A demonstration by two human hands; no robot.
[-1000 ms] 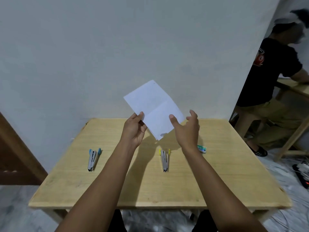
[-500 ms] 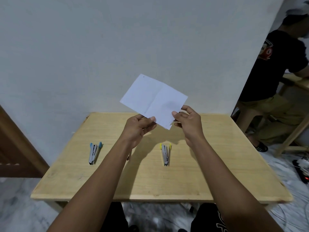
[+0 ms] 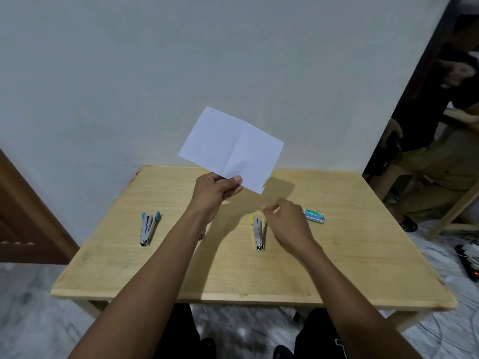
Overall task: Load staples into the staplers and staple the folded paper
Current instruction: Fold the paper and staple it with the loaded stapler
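Note:
My left hand (image 3: 216,189) pinches the lower edge of a white creased paper (image 3: 230,149) and holds it up above the wooden table (image 3: 350,255). My right hand (image 3: 287,221) hovers low over the table with fingers loosely curled and nothing in it, just above the yellow-tipped stapler (image 3: 259,234), which lies open. A blue-tipped stapler (image 3: 148,228) lies open at the left. A small green staple box (image 3: 314,216) sits to the right of my right hand. Something small lies partly hidden under my left forearm.
A grey wall stands right behind the table. A seated person (image 3: 435,130) is at a second wooden table at the far right. A power strip with cables (image 3: 469,260) lies on the floor to the right. A brown door (image 3: 28,218) is at the left.
My right hand has let go of the paper and dropped toward the yellow-tipped stapler. My left hand alone keeps the paper raised.

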